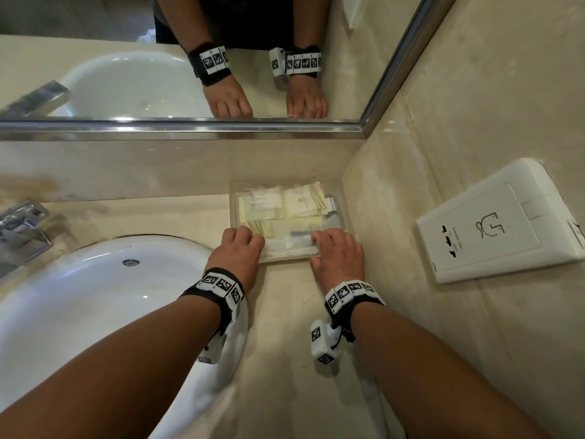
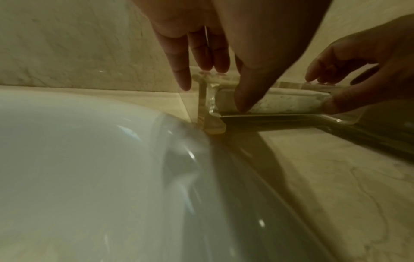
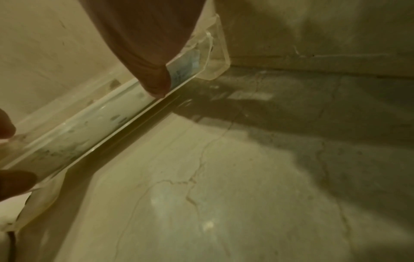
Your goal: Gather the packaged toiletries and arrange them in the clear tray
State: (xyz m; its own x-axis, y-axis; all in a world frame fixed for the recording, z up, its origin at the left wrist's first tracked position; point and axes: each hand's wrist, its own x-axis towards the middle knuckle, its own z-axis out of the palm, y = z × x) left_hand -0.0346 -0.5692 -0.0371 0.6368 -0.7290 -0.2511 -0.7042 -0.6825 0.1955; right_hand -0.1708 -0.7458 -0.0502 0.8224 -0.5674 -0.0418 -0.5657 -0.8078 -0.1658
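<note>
The clear tray sits in the back right corner of the marble counter. It holds several packaged toiletries: cream sachets, a white packet and a long white packet lying along the near wall. My left hand pinches the tray's near left corner, thumb outside the front wall, fingers over the rim. My right hand pinches the near right part the same way, thumb pressed on the front wall.
A white sink basin lies just left of the tray, with a chrome tap at far left. A mirror runs above the backsplash. A white shaver socket sits on the right wall. Bare counter stretches toward me.
</note>
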